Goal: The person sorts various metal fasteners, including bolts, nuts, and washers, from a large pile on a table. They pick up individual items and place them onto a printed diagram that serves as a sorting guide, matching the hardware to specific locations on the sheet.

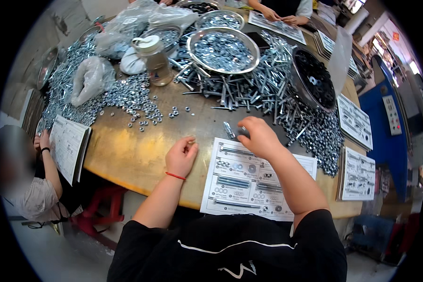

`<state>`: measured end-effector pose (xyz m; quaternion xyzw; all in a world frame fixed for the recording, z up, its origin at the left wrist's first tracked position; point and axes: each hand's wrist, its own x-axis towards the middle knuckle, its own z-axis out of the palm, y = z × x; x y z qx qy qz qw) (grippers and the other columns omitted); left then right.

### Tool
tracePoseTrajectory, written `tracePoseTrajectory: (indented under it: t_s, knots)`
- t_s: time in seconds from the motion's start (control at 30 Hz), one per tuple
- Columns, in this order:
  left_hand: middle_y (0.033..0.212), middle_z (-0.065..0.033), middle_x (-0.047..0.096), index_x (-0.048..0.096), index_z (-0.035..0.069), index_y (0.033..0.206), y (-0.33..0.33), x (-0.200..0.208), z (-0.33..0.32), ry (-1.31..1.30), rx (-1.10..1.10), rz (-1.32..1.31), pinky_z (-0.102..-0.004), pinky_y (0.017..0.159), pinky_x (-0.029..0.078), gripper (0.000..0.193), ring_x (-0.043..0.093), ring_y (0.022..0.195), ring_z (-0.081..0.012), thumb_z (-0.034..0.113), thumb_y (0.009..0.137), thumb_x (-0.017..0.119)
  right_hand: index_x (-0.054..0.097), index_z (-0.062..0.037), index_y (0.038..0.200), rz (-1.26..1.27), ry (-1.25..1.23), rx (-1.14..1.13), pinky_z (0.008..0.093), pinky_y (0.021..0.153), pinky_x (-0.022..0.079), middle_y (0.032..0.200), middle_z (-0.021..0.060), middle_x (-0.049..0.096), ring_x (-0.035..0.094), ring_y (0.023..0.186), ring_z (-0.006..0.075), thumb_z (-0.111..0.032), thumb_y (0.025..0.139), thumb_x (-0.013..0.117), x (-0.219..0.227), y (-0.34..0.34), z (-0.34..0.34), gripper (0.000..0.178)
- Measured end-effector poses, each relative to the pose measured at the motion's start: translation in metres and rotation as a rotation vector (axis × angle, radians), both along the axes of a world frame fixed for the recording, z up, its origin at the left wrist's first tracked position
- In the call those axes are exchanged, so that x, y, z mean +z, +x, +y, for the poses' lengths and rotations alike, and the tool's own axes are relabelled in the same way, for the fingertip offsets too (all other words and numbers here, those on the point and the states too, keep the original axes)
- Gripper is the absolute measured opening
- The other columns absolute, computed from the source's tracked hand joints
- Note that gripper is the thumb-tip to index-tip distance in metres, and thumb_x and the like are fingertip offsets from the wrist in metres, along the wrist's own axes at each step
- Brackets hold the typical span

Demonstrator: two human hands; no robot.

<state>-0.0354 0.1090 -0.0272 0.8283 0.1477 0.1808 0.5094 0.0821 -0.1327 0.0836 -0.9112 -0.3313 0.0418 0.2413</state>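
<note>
Black shirt (258,244) with a thin white line was noted nearest the camera, just behind both hands. Beyond it, under the right forearm, a printed sheet (249,211) with drawings of hardware was laid flat on the worn table (131,160). To the left of the sheet, the left hand (181,157) was held loosely curled, its thumb set close to the forefinger; whether anything was gripped could not be told. A red band (175,176) was worn on its wrist.

The right hand (261,136) was poised past the sheet's far edge, thumb and forefinger apart; a bright speck was seen in the gap, but whether it was held could not be told. Just left of its fingertips, a small shiny bundle (228,130) was seen lying on the table, apart from the hand.

Right of the right hand, nuts (322,143) were heaped. Beyond and left of the left hand, loose nuts (138,113) were scattered. Past the right hand, bolts (249,89) were piled; a bowl of black rings (309,96) was set to their right. Farther off, a lidded jar (157,66) and a metal bowl (257,55) of small parts were placed. Farthest from the hands, a co-worker's hands (281,18) were observed near another sheet (279,28).
</note>
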Motion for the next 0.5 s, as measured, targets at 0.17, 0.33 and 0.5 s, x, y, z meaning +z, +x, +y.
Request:
tracePoseTrajectory:
  t_s: [0.17, 0.33, 0.5]
  knots:
    - [0.076, -0.0034, 0.065, 0.071, 0.007, 0.102, -0.001, 0.009, -0.002, -0.025, -0.004, 0.030, -0.0263, 0.062, 0.049, 0.022, 0.060, 0.065, -0.0123, 0.020, 0.084, 0.072, 0.065, -0.0043, 0.112, 0.095, -0.025, 0.073, 0.0406, 0.096, 0.047, 0.116, 0.0137, 0.063, 0.056, 0.113, 0.0331, -0.020, 0.084, 0.067, 0.002, -0.014, 0.021, 0.033]
    - [0.080, -0.0069, 0.066, 0.071, 0.007, 0.100, 0.038, 0.006, 0.026, -0.135, -0.099, 0.071, -0.0315, 0.068, 0.051, 0.020, 0.063, 0.072, -0.0195, 0.019, 0.084, 0.069, 0.065, -0.0049, 0.112, 0.127, 0.076, 0.028, 0.0402, 0.091, 0.048, 0.112, 0.0139, 0.064, 0.059, 0.108, 0.0326, -0.020, 0.084, 0.068, 0.003, -0.040, -0.012, 0.032]
    - [0.110, -0.0131, 0.064, 0.069, 0.014, 0.111, 0.140, 0.067, 0.055, 0.498, 0.003, 0.074, -0.0409, 0.090, 0.049, 0.030, 0.061, 0.103, -0.0291, 0.027, 0.085, 0.064, 0.065, -0.0033, 0.110, 0.285, 0.134, -0.191, 0.0363, 0.079, 0.052, 0.108, 0.0129, 0.065, 0.062, 0.098, 0.0282, -0.016, 0.083, 0.070, 0.011, -0.072, -0.060, 0.030]
